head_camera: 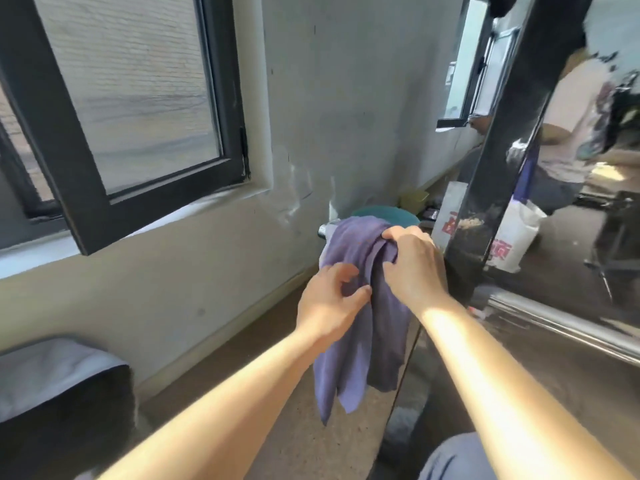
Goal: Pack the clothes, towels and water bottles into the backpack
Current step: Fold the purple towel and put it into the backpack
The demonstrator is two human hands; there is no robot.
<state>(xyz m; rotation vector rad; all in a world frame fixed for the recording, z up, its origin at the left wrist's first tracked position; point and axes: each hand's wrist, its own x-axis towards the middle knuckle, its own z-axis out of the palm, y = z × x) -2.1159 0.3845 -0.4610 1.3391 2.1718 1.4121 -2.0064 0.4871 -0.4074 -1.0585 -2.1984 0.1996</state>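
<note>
A purple towel (pixel 356 344) hangs over a shiny metal rail (pixel 323 231) beside the wall, its lower end dangling above the floor. My right hand (pixel 412 265) grips the bunched top of the towel near the rail. My left hand (pixel 332 303) pinches a fold of the towel a little lower, thumb and fingers curled on the cloth. No backpack or water bottle is plainly visible.
A black-framed window (pixel 138 109) stands open on the left wall. A dark glossy mirrored panel (pixel 519 140) rises at the right and reflects a person. A green stool (pixel 388 214) and a white bag (pixel 512 237) sit behind the towel. A grey and black object (pixel 59 386) lies at lower left.
</note>
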